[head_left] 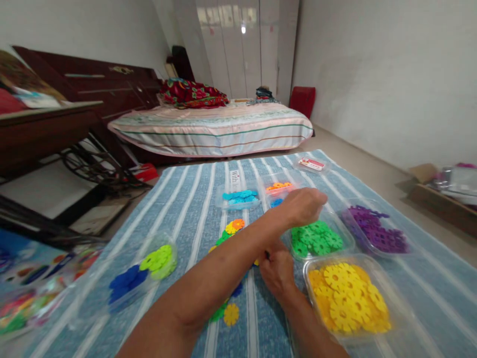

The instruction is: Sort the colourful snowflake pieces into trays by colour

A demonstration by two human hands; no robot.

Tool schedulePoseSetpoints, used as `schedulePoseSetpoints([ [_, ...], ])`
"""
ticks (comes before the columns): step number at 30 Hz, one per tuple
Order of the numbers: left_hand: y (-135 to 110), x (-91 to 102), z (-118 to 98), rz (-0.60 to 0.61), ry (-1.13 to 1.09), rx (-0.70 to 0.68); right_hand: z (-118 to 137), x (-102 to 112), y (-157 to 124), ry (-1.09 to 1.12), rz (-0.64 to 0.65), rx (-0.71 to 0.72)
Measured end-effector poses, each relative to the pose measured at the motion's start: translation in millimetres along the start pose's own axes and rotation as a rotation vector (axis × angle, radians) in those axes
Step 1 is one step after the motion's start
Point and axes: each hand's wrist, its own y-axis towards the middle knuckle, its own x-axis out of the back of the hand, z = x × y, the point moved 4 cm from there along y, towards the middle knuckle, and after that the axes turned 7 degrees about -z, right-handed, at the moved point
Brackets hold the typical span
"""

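Observation:
My left arm reaches across to the right, over my right wrist area. My left hand (305, 206), fingers curled in, is above the far edge of a clear tub of green snowflake discs (316, 238); what it holds, if anything, is hidden. My right hand (278, 268) is closed under my left forearm, left of that tub; its fingertips are hidden. Loose mixed-colour discs (235, 226) lie on the cloth, partly covered by my left forearm, with an orange-yellow disc (231, 314) nearer me. Yellow discs (346, 298) fill a tub right of my right hand.
Purple pieces (376, 229) sit in a tub at the right. Behind are tubs of light blue discs (240, 197), orange discs (279, 186) and blue discs (276, 202). Lime discs (159, 261) and dark blue discs (127, 286) are at left. A labelled lid (312, 164) lies at the back.

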Motion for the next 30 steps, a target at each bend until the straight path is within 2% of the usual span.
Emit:
schedulePoseSetpoints([
  [3,-46,29.9,25,-0.007,0.022,0.121,-3,5,-2,-0.044,0.046,0.004],
  [6,-96,46.0,51,0.044,0.067,0.335,-6,6,-4,-0.047,0.071,-0.002],
  [9,-139,44.6,66,0.09,0.111,0.519,-8,5,-5,-0.032,0.088,-0.013],
  [13,-180,26.8,68,0.193,0.117,0.676,-9,5,-6,-0.022,0.097,-0.008],
  [19,-206,13.0,66,0.21,0.115,0.818,-8,7,-6,-0.034,0.078,0.011],
  [24,-209,6.4,70,0.22,0.044,0.873,-8,6,-5,-0.038,0.078,0.008],
  [30,-214,6.1,78,0.153,-0.037,0.917,-9,5,-5,-0.039,0.08,0.004],
])
